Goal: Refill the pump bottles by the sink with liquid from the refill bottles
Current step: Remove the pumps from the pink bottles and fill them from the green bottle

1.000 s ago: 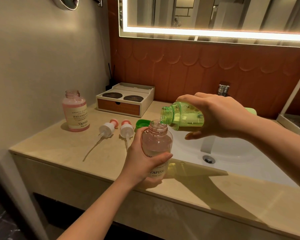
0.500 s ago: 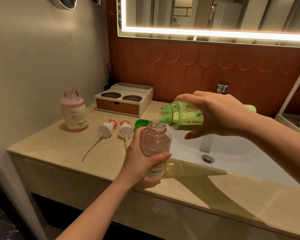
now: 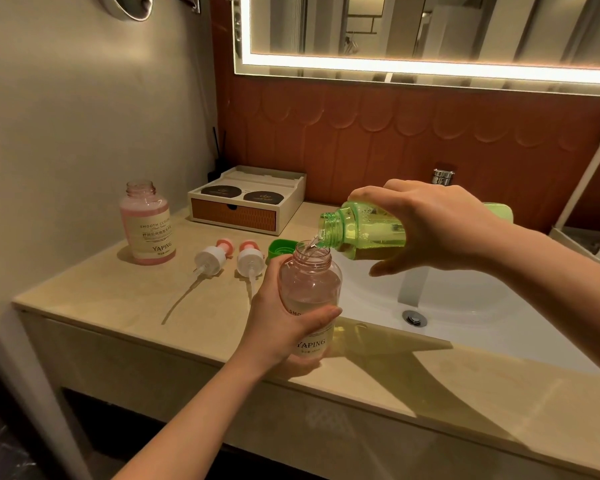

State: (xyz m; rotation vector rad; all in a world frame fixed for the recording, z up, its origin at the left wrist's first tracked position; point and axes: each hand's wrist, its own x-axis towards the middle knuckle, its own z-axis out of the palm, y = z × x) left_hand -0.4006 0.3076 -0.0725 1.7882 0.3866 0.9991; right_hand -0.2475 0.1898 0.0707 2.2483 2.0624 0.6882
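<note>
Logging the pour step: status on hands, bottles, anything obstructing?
Left hand grips open pump bottle, upright. Right hand tips green refill bottle, stream entering pump bottle's mouth. Nothing blocking; pump heads and green cap lie on counter behind.

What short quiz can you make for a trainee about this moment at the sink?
1. True or false: the right hand tilts the green refill bottle over the clear bottle that the left hand grips.
2. Where do the two pump heads lie? A: in the sink. B: on the counter. C: screwed onto bottles.
3. What colour is the liquid in the bottle by the wall?
Key: 1 true; 2 B; 3 pink.
</note>
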